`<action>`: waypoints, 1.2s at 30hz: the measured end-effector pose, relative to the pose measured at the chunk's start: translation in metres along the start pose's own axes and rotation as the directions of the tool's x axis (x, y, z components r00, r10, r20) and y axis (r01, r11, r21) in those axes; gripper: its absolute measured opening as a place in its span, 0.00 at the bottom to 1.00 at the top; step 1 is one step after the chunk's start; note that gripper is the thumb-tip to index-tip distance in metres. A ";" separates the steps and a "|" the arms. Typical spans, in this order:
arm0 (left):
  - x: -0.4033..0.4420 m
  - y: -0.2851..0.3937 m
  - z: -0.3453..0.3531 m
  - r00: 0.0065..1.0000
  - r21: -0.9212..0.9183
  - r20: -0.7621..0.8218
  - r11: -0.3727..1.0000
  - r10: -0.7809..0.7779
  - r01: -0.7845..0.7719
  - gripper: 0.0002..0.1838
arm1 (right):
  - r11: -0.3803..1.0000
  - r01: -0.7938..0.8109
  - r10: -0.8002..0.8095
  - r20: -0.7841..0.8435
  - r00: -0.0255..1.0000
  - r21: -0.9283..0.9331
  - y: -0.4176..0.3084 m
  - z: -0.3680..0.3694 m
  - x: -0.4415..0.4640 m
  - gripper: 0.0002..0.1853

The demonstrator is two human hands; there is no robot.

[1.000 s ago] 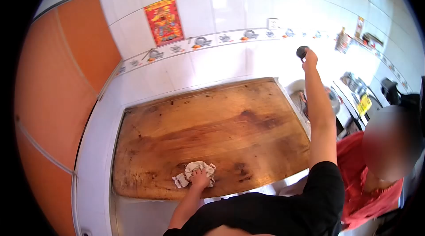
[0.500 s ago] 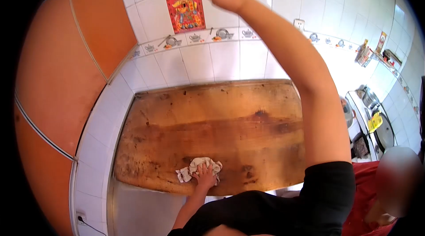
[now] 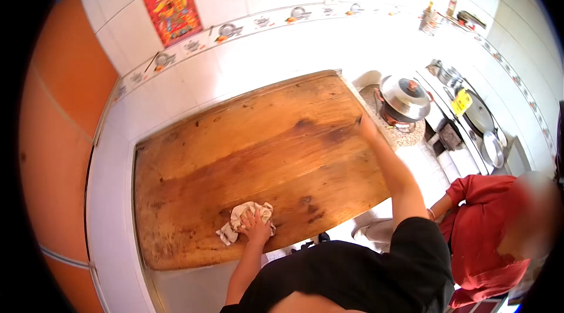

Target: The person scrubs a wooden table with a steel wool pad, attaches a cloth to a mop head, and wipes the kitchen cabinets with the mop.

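Note:
A crumpled, pale patterned cloth (image 3: 238, 217) lies near the front edge of a big brown wooden board (image 3: 235, 154). My left hand (image 3: 256, 229) presses down on this cloth with its fingers spread. Reaching far to the right, my right hand (image 3: 368, 129) is closed at the right edge of the board. A small dark thing shows at its fingertips, blurred and too small to name. The board's surface has dark stains and scratches.
A lidded metal pot (image 3: 405, 100) stands just beyond the board's right end. Farther right, a yellow item (image 3: 462, 102) lies by a wok (image 3: 479, 114) on a counter. A person in a red top (image 3: 484, 236) is at my right. Orange cabinet doors (image 3: 59, 136) line the left.
My right hand has come down from high by the wall poster to the board's right edge. The left hand stays on the cloth. The view has turned right, showing more pot and counter.

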State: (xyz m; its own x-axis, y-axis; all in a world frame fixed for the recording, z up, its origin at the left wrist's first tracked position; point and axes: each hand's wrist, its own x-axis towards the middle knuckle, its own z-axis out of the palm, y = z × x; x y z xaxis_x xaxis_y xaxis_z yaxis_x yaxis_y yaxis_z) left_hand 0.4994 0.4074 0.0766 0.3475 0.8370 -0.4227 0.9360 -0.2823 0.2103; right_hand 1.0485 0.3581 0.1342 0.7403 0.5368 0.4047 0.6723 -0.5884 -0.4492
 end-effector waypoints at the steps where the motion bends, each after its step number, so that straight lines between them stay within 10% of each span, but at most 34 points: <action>1: -0.001 0.002 -0.001 1.000 -0.007 0.012 1.000 -0.001 0.001 0.40 | 0.997 -0.083 0.082 0.149 0.985 -0.001 0.025 0.022 -0.045 0.14; 11: -0.003 0.006 -0.001 0.999 0.032 0.031 0.999 -0.036 0.035 0.38 | 0.995 -0.037 -0.006 0.433 0.902 0.091 -0.036 -0.042 -0.275 0.26; 36: -0.004 0.001 0.005 0.997 -0.027 -0.081 1.000 0.005 -0.007 0.39 | 0.971 0.237 -0.207 0.565 0.798 0.021 -0.057 -0.019 -0.303 0.22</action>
State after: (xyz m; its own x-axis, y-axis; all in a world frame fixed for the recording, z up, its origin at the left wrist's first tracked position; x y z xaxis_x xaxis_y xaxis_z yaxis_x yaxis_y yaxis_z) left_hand 0.4988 0.4017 0.0739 0.3463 0.8710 -0.3484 0.9316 -0.2756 0.2369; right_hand 0.7866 0.2177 0.0520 0.4502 0.8923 -0.0340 0.8284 -0.4316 -0.3570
